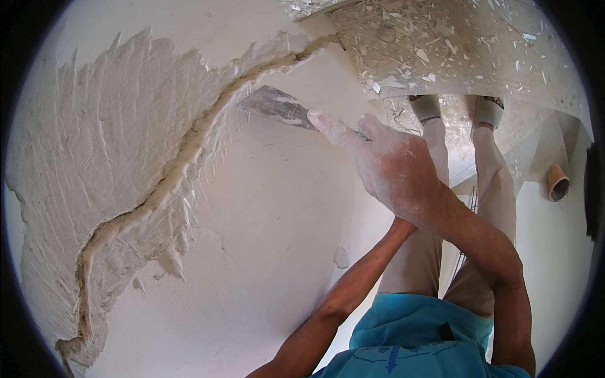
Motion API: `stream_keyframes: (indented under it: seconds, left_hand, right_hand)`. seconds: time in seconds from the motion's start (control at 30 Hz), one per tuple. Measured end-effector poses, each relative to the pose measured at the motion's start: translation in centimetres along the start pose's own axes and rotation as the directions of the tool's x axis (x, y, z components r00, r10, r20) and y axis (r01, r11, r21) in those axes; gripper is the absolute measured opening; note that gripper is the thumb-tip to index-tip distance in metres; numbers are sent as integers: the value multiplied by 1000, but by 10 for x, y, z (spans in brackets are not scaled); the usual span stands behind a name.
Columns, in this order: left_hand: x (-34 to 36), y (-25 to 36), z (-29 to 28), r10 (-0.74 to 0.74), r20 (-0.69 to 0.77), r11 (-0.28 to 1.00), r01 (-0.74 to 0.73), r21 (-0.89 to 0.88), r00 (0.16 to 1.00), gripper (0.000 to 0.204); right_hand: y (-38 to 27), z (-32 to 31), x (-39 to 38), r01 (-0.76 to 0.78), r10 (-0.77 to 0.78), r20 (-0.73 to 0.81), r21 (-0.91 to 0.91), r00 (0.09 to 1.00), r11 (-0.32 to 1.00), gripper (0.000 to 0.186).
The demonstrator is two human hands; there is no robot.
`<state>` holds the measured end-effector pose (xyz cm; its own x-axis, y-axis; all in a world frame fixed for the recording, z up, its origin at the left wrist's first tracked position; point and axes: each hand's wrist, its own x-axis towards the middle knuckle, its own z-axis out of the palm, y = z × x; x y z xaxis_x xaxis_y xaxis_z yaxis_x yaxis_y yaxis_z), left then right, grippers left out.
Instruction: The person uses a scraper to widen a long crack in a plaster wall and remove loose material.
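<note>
A dust-caked right hand (pixel 387 160) is clamped round the handle of a putty knife (pixel 277 106), forefinger stretched along it, its blade laid against the white wall (pixel 277 252) at the upper end of a long filled crack (pixel 183 157). The left hand is hidden behind the right wrist, so its grip cannot be told. Too steep an angle could gouge the soft filler, and flakes strewn over the stair tread (pixel 441 44) under the sandalled feet (pixel 457 107) risk a slip.

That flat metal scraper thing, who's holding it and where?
The right hand grips the putty knife by its handle end, forefinger stretched toward the blade. The left hand is hidden behind it, so its hold cannot be told.
</note>
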<state>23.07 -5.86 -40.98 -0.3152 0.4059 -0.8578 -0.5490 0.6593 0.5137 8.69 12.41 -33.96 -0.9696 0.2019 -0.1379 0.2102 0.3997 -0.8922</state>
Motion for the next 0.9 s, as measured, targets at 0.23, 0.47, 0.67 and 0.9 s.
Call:
stream_keyframes:
  seconds: [0.23, 0.47, 0.67, 0.9]
  left_hand:
    - [0, 35, 4, -63, -70, 961, 80, 264, 996, 60]
    - [6, 54, 9, -182, -129, 803, 223, 553, 975, 63]
    - [20, 78, 12, -248, -131, 609, 259, 749, 960, 66]
    - [28, 53, 28, -190, -289, 653, 340, 676, 938, 66]
  right_hand:
    - [-12, -3, -3, 61, -60, 17, -24, 998, 998, 74]
    - [-19, -12, 1, 56, -58, 49, 40, 997, 998, 70]
    - [-29, -1, -6, 32, -29, 85, -31, 996, 999, 66]
    - [-36, 11, -3, -44, 44, -40, 9, 998, 999, 56]
